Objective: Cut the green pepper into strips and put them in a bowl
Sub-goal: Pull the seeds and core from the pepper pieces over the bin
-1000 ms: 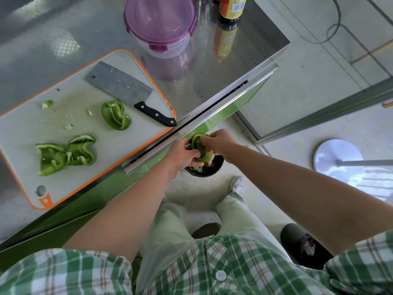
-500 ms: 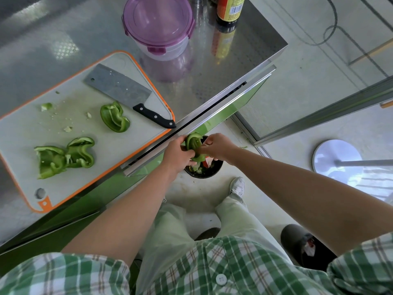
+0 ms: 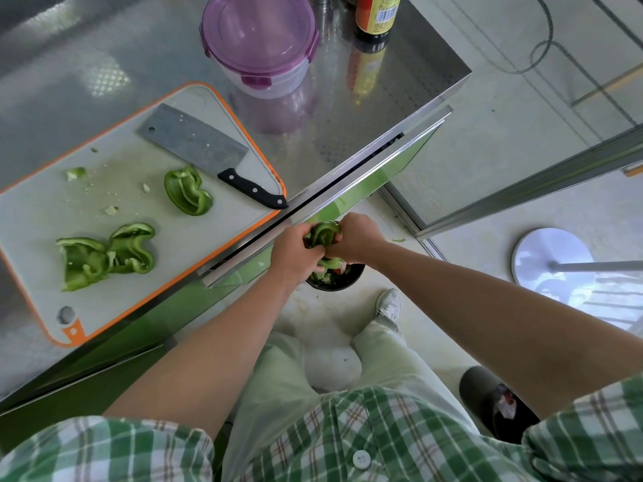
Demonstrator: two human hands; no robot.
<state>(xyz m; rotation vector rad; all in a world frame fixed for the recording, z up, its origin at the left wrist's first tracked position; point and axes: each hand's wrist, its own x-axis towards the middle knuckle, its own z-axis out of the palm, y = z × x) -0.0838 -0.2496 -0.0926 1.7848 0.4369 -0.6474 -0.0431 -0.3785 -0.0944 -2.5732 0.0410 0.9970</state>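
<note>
Both hands hold one green pepper piece (image 3: 323, 234) off the counter's edge, above a black bin (image 3: 342, 281) on the floor with scraps in it. My left hand (image 3: 292, 253) grips the piece from the left, and my right hand (image 3: 353, 238) pinches it from the right. On the orange-rimmed cutting board (image 3: 41, 210) lie three more pepper pieces: one in the middle (image 3: 188, 191) and two touching at the lower left (image 3: 104, 255). A cleaver (image 3: 208, 153) with a black handle lies flat at the board's far right.
A purple-lidded container (image 3: 259, 40) and a dark sauce bottle (image 3: 377, 15) stand at the back of the steel counter (image 3: 365, 109). Small pepper scraps (image 3: 74, 173) dot the board. On the floor are a second dark bin (image 3: 494, 405) and a round stool base (image 3: 553, 260).
Both hands have lifted the pepper piece slightly toward the counter's edge and kept working it over the bin. The board, the cleaver and the other pieces have not moved.
</note>
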